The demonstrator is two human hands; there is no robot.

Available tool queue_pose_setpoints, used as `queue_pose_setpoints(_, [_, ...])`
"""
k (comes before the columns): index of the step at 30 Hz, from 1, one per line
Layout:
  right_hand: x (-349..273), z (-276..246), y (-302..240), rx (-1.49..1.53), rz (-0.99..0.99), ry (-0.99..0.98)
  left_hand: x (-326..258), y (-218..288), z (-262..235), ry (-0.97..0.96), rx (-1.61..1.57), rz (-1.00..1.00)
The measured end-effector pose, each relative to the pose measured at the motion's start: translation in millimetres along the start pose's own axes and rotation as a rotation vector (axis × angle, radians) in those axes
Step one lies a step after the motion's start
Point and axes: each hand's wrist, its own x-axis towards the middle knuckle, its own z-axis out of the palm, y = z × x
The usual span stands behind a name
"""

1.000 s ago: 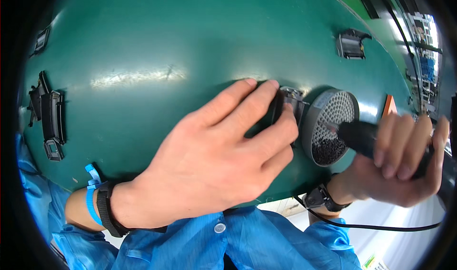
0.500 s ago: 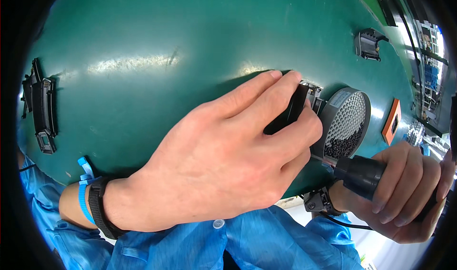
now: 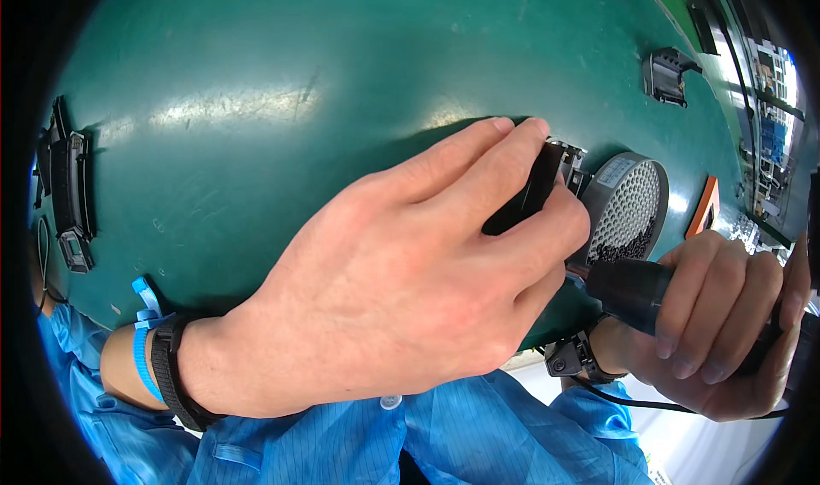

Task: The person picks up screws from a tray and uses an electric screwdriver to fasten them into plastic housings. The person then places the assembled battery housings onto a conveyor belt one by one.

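Observation:
My left hand reaches across the middle of the bench, its fingers closed round a black plastic part. Small metal pieces show at the part's far end; much of it is hidden behind my fingers. My right hand, at the lower right, is wrapped round a black electric screwdriver. The screwdriver's nose points left at the held part, but my left fingers hide where its tip ends. Just beyond the nose, a round tray with a dimpled white plate stands tilted, with many small black screws gathered low in it.
Black plastic housings lie at the far left of the green bench. Another black housing sits at the back right. An orange block stands near the right edge. A cable runs from my right wrist.
My right hand has shifted slightly up and left, carrying the screwdriver's nose closer to the held part. My left hand and the part have moved a little up and right.

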Motion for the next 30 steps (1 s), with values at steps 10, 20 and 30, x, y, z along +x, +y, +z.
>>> queue_pose_setpoints(10, [-34,-4,-56,-0.507,0.352,0.058,-2,0,1,0.032,-0.046,-0.027])
queue_pose_setpoints(20, [-2,-15,-17,-0.057,-0.093,0.085,4,4,-11,-0.026,0.056,0.015])
queue_pose_setpoints(30, [4,-38,-22,0.027,-0.108,0.136,21,4,-33,-0.319,-0.015,0.09])
